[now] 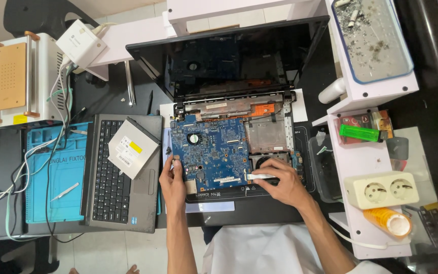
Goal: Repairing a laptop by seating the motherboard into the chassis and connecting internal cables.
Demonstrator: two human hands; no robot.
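A blue laptop motherboard [210,149] lies in the opened base of a black laptop [272,133], whose dark screen [229,58] is folded back. My left hand [172,181] rests on the board's lower left edge, fingers touching it. My right hand [280,180] lies over the board's lower right corner, fingers pinching a flat white ribbon cable [260,176] near the fan opening.
The laptop's keyboard cover [112,193] lies to the left with a silver optical drive [133,147] on it, over a blue work mat [57,172]. A white shelf [368,152] at right holds a green lighter, a twin socket [384,189] and an orange tape roll [389,221]. A heating plate station [11,78] stands far left.
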